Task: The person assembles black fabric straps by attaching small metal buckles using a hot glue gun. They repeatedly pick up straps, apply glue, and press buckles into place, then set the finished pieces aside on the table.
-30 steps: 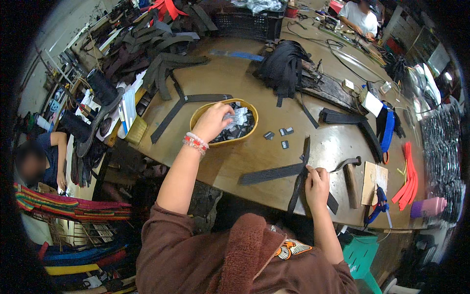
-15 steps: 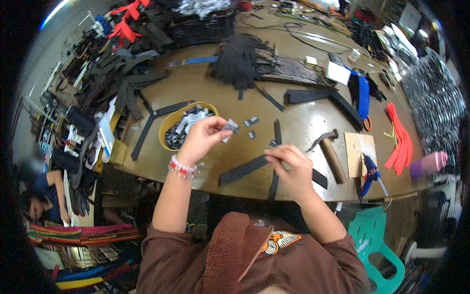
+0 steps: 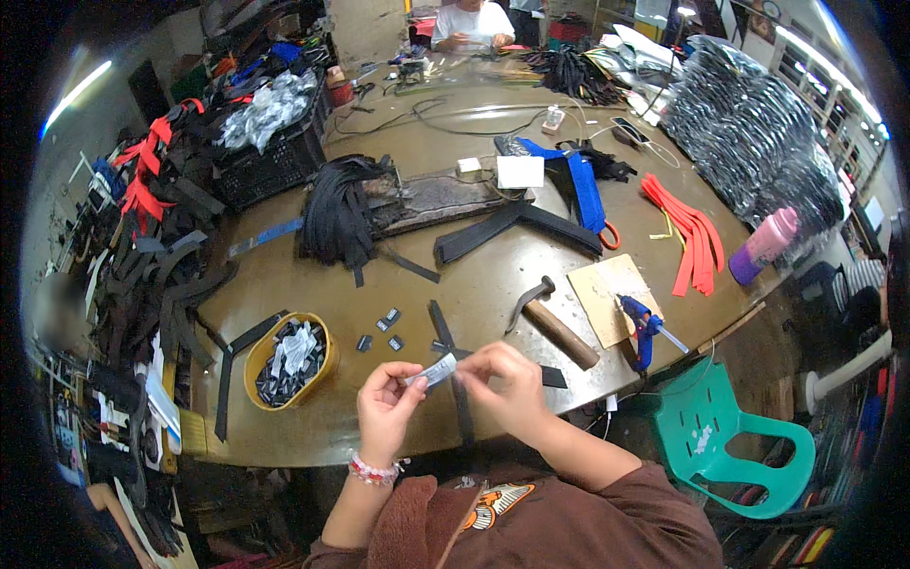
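Observation:
A small pale grey label (image 3: 438, 370) is pinched between the thumb and fingers of my left hand (image 3: 389, 408), above the table's near edge. My right hand (image 3: 512, 389) has its thumb and fingers closed at the label's other end. Under the hands, a narrow black strap (image 3: 435, 318) crosses a second black strap (image 3: 552, 377), which my right hand partly hides. Several small black tags (image 3: 394, 342) lie loose beyond my left hand. To the left stands a yellow tub (image 3: 329, 377) holding black tags and crumpled whitish pieces.
A hammer (image 3: 564, 337), a board (image 3: 592, 283) and a blue glue gun (image 3: 642, 332) lie right. Farther back are black straps (image 3: 517, 220), a black bundle (image 3: 336, 213), red strips (image 3: 697, 242) and a bottle (image 3: 766, 245). A green chair (image 3: 735, 450) stands right; a person (image 3: 471, 24) sits across.
My hands have come together: the right has moved from over the crossed straps to the label held in my left. The view has tilted up and swung right.

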Motion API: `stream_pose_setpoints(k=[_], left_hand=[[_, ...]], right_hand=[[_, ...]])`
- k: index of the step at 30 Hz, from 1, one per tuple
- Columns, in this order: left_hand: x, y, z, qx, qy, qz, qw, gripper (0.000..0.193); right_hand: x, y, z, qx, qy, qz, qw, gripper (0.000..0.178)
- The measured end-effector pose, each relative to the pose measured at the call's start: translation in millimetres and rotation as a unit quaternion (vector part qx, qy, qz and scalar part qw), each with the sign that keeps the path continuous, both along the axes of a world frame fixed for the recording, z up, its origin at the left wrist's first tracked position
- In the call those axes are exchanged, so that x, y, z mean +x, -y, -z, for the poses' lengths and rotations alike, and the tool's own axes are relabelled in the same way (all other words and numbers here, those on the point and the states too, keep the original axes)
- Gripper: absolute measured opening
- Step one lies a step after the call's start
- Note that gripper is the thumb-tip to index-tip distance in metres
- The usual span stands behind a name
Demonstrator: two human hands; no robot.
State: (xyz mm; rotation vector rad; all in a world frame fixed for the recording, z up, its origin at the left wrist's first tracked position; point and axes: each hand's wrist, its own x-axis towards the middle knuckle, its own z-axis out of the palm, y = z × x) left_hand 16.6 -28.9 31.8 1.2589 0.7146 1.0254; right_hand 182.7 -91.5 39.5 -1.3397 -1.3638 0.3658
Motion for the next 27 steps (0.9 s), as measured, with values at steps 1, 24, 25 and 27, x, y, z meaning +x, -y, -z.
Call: stream_pose_setpoints(k=[1, 24, 25, 27], left_hand=[[2.8, 1.4, 2.1, 0.005, 0.016, 0.021, 1.000, 0.015], [9.6, 20.8, -9.5, -0.020, 0.078, 0.070, 0.994, 0.024], [9.6, 21.1, -9.3, -0.022, 0.077, 0.071, 0.994, 0.023], [9.0, 21.7, -8.5, -0.023, 0.074, 0.075, 0.994, 0.022]], right_hand=[[-0.4, 1.6, 1.2, -0.030, -0.027, -0.023, 0.999, 0.022], [5.7, 16.4, -10.7, -0.168, -0.305, -0.138, 0.927, 0.020], [6.0, 16.6, -10.7, -0.166, -0.308, -0.139, 0.926, 0.019], [6.2, 17.6, -10.6, -0.172, -0.309, -0.139, 0.925, 0.019]])
